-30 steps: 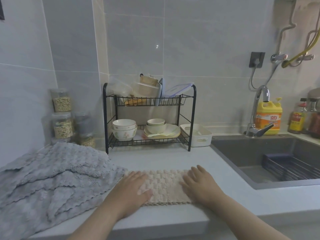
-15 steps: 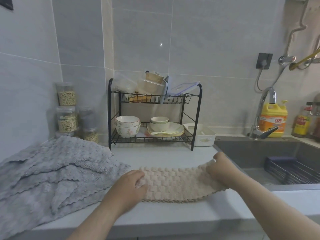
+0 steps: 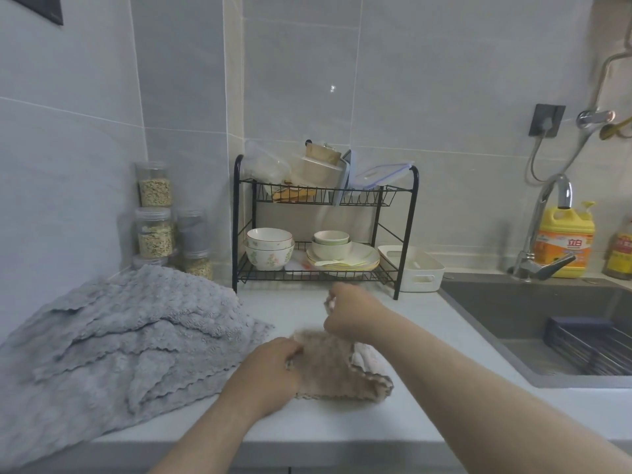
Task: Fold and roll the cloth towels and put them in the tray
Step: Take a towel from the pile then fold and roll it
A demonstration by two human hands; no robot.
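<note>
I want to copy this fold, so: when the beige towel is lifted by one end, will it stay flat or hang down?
Probably floppy: the beige towel bends and sags where the right hand lifts its end. It seems light, since a pinch raises it. Its knobbly weave likely resists sliding.

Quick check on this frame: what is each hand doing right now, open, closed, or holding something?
Left hand: closed, its grip on the left end of the beige towel.
Right hand: closed, pinching the other end of it, held up.
</note>
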